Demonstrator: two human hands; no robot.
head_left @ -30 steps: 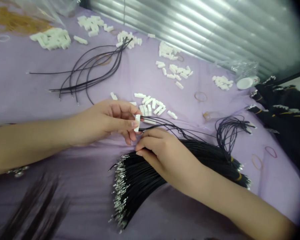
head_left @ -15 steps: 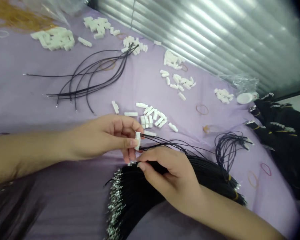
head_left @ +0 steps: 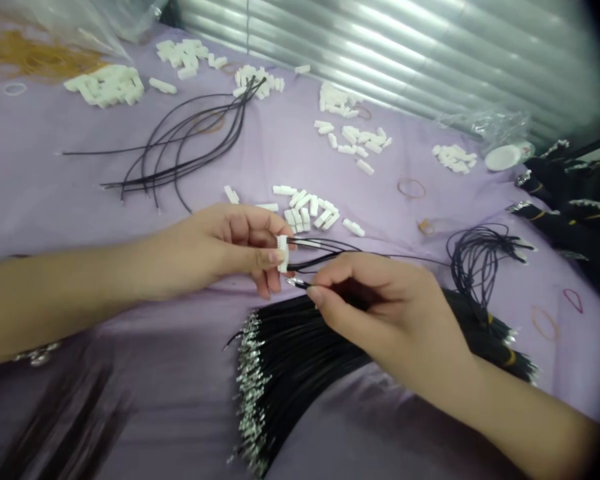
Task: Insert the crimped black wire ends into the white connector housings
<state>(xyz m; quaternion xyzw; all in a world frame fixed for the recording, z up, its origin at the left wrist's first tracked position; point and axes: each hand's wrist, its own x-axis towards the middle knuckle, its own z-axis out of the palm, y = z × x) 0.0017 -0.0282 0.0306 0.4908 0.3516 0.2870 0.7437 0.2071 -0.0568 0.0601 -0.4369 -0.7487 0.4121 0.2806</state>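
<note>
Between thumb and fingers, my left hand (head_left: 240,250) pinches a white connector housing (head_left: 283,254) with several black wires (head_left: 320,248) running out of its right side. My right hand (head_left: 380,300) pinches the end of a black wire (head_left: 300,285); its silver terminal tip points left, just below the housing and apart from it. Whether it is one wire or more I cannot make out. Beneath both hands lies a thick bundle of black wires (head_left: 290,347) with silver terminals (head_left: 253,387) at its left end.
Loose white housings (head_left: 305,210) lie beyond my hands, with more piles (head_left: 105,85) at the back. Loose black wires (head_left: 180,150) lie at upper left, a coiled wire bunch (head_left: 480,267) at right. Rubber bands (head_left: 411,188) are scattered on the purple cloth (head_left: 155,413); dark bundles (head_left: 580,220) stand far right.
My right hand has drawn back to the right, and the terminal tip it pinches now shows clearly below the housing. My left hand still holds the housing. The whole view has shifted somewhat.
</note>
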